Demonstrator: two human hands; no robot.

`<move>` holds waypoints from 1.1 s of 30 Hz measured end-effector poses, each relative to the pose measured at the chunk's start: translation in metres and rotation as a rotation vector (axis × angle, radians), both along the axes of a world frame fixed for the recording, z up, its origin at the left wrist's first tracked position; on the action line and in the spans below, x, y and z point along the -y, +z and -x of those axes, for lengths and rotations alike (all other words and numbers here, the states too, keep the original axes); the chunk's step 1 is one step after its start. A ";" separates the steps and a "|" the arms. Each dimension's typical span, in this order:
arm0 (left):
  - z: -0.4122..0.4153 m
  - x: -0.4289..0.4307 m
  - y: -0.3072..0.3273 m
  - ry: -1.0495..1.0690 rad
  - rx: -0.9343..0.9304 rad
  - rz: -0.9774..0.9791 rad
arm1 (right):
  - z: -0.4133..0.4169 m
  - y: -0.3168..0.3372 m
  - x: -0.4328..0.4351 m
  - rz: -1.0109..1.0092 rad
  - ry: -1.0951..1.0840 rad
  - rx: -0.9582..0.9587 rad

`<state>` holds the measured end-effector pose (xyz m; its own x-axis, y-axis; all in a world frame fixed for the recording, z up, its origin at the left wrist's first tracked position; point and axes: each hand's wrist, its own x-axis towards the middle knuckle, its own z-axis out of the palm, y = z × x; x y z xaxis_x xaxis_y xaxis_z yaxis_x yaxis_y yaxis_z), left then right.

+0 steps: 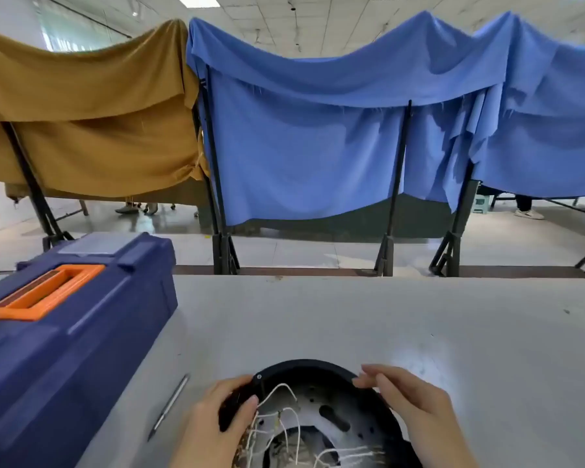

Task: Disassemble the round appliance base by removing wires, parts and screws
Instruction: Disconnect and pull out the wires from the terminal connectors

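Observation:
The round appliance base (309, 369) lies at the table's near edge, a black ring with a pale metal plate (321, 398) inside and several loose white wires (284, 417) across it. My left hand (217, 417) grips the black rim on its left side, thumb over the edge near the wires. On the right side of the rim rests my right hand (409, 403), its fingertips pinching the top edge. A small screw (259, 376) sits in the rim near my left fingers. The lower part of the base is cut off by the frame.
A dark blue toolbox (68, 332) with an orange handle (46, 292) fills the table's left. A thin grey tool (169, 405) lies between it and the base. The grey table (385, 315) stretches ahead; behind it hang ochre and blue cloths on black stands.

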<state>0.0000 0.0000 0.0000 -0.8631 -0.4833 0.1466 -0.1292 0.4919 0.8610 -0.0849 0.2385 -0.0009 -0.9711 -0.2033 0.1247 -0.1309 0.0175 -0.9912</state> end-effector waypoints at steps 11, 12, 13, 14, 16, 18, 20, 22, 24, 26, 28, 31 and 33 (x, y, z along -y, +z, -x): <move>-0.014 -0.007 -0.002 0.049 -0.095 -0.008 | -0.026 -0.012 0.009 -0.009 0.019 -0.112; -0.014 -0.008 -0.001 0.055 -0.087 0.011 | -0.028 -0.012 0.010 -0.024 0.014 -0.114; -0.015 -0.009 -0.001 0.063 -0.084 0.024 | -0.028 -0.011 0.009 -0.032 0.011 -0.116; -0.016 -0.010 0.000 0.063 -0.079 0.036 | -0.029 -0.010 0.009 -0.042 0.006 -0.115; -0.017 -0.011 0.002 0.053 -0.067 0.064 | -0.030 -0.009 0.009 -0.055 0.000 -0.120; -0.019 -0.013 0.004 0.049 -0.060 0.083 | -0.031 -0.008 0.008 -0.072 -0.001 -0.127; -0.019 -0.013 0.004 0.047 -0.055 0.095 | -0.032 -0.007 0.008 -0.071 -0.001 -0.129; -0.019 -0.013 0.004 0.046 -0.058 0.095 | -0.032 -0.008 0.007 -0.074 0.003 -0.134; -0.019 -0.013 0.003 0.046 -0.066 0.074 | -0.032 -0.008 0.007 -0.076 0.002 -0.138; -0.018 -0.012 0.002 0.049 -0.071 0.069 | -0.032 -0.007 0.007 -0.070 0.003 -0.134; -0.018 -0.012 0.002 0.058 -0.074 0.079 | -0.034 -0.006 0.007 -0.061 0.008 -0.126; -0.022 -0.014 0.002 0.067 -0.073 0.090 | -0.038 -0.003 0.005 -0.047 0.018 -0.113; -0.028 -0.015 0.003 0.071 -0.067 0.101 | -0.042 -0.002 0.004 -0.042 0.027 -0.118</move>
